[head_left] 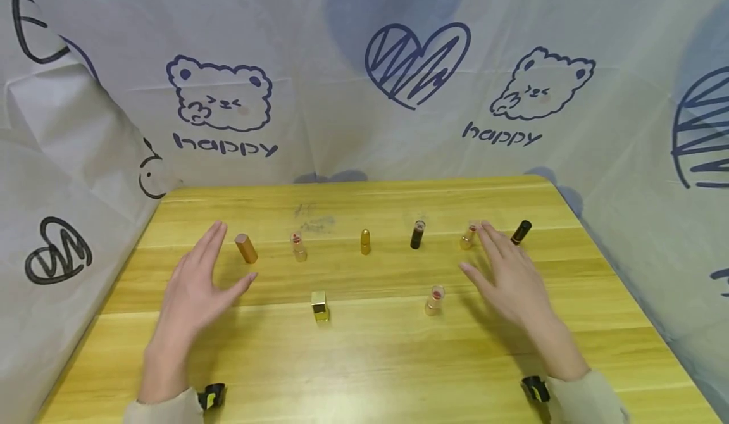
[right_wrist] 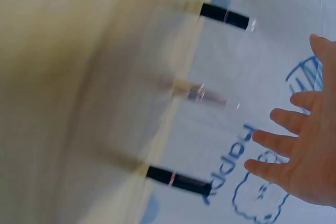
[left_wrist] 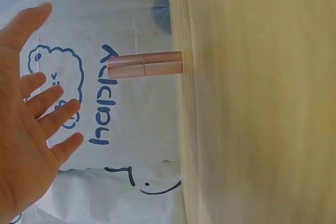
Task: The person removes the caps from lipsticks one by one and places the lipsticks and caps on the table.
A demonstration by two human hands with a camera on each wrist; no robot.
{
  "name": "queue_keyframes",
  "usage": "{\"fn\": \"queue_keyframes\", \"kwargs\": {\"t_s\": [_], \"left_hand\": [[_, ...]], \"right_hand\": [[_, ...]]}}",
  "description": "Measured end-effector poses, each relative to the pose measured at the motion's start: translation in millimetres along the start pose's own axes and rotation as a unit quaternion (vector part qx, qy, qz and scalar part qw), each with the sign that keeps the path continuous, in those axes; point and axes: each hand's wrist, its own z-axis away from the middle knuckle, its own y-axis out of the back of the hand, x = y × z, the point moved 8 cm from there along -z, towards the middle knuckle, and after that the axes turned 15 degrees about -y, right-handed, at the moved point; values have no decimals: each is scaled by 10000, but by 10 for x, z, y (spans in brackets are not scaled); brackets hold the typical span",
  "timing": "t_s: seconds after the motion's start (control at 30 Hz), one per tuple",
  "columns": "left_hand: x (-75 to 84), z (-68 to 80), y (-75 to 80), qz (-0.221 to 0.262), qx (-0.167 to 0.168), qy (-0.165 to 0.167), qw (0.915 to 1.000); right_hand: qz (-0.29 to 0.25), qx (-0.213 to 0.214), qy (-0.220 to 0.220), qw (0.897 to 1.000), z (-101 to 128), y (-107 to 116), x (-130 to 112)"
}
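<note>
Head view: 8 small lipstick tubes stand on a smooth, yellow wood-grain table (head_left: 364,361). Left hand (head_left: 196,285) hovers spread wide, holding nothing, just beside a matte rose-gold cylindrical tube (head_left: 246,248). Right hand (head_left: 507,275) hovers equally wide, fingertips near a clear-capped tube (head_left: 468,236) and a glossy black tube (head_left: 521,232). A square gold tube (head_left: 320,305) stands between the hands.
</note>
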Motion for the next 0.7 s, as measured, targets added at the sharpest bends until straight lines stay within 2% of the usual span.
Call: {"fn": "queue_keyframes", "kwargs": {"t_s": [0.13,0.27,0.53,0.7], "left_hand": [[-36,-40,11,216,267,110,9993],[-75,-76,-11,392,400,237,9981],[-233,-147,-127,796,418,615,9941],[-365,-173,-202,1216,495,927,9870]], "right_hand": [[-194,-40,171,9997,-57,14,-191],[-127,-50,399,9991,-116,26,-395],[90,-20,916,9957,-259,56,-862],[163,-122,1223,9923,-348,59,-1158]]}}
